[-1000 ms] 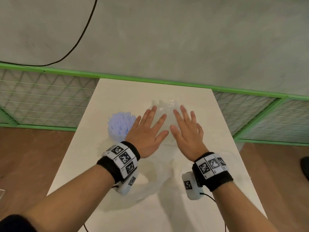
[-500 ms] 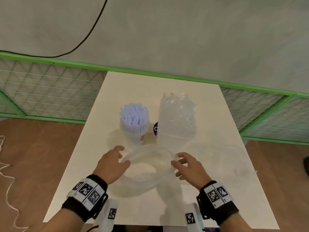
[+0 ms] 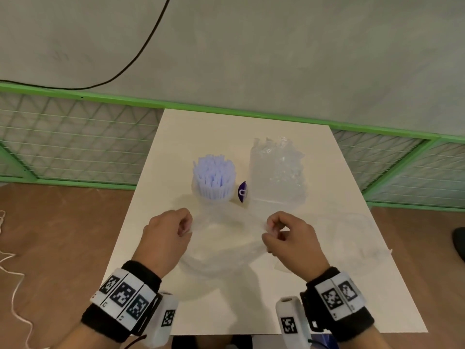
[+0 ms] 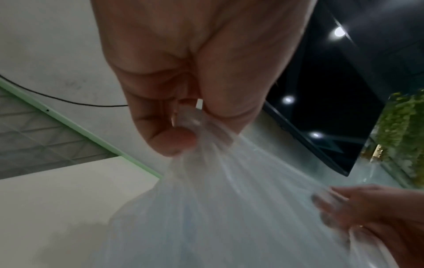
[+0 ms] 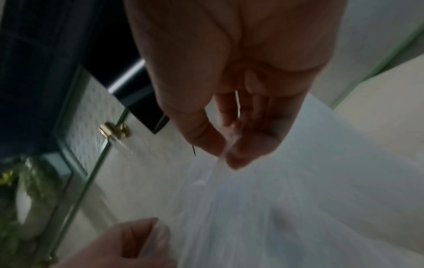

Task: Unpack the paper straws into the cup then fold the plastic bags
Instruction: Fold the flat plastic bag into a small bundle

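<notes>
Here the left hand (image 3: 166,238) and right hand (image 3: 289,238) each pinch 1 edge of the clear plastic bag (image 3: 224,250) above the table (image 3: 176,137), seemingly spreading it taut for folding, while the paper straws (image 3: 214,176) stand in the cup (image 3: 211,197) beyond.

We can read no words or numbers anywhere. The purple label (image 3: 242,192) between the cup (image 3: 214,195) and the folded bag (image 3: 276,177) bears a white mark too small to decipher.
</notes>
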`<action>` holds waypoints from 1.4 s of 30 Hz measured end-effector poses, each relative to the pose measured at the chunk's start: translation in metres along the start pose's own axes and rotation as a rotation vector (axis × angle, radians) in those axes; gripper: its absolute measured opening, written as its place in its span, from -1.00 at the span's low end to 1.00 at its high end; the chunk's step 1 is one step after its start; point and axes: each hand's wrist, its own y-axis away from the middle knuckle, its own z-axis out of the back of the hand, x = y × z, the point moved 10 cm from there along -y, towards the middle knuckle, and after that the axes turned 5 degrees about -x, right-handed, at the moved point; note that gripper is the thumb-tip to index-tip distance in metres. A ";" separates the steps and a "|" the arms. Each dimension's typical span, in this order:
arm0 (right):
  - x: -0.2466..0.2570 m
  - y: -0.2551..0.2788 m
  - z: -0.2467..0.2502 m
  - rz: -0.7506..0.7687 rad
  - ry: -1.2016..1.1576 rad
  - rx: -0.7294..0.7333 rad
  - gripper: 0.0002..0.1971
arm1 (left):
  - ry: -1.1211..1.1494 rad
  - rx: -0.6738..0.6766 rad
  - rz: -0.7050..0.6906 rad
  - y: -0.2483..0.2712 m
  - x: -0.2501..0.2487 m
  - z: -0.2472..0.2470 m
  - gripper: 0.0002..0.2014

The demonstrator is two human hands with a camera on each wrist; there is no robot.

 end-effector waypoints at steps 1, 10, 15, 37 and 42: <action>0.005 0.002 -0.003 -0.033 -0.087 0.031 -0.79 | 0.047 0.012 -0.002 0.000 -0.002 0.005 -0.70; 0.051 0.010 0.010 0.197 0.193 -0.180 -0.61 | 0.100 0.009 -0.080 0.007 -0.020 0.017 -0.71; 0.043 0.010 0.015 0.108 -0.094 -0.043 -0.71 | -0.122 -0.091 -0.049 0.004 -0.014 0.021 -0.66; -0.070 -0.014 0.138 0.074 0.050 0.019 -0.74 | 0.467 -0.021 -0.333 0.023 -0.155 0.001 -0.72; -0.071 -0.024 0.160 0.020 -0.306 0.012 -0.89 | 0.582 -0.038 -0.280 0.012 -0.157 0.013 -0.73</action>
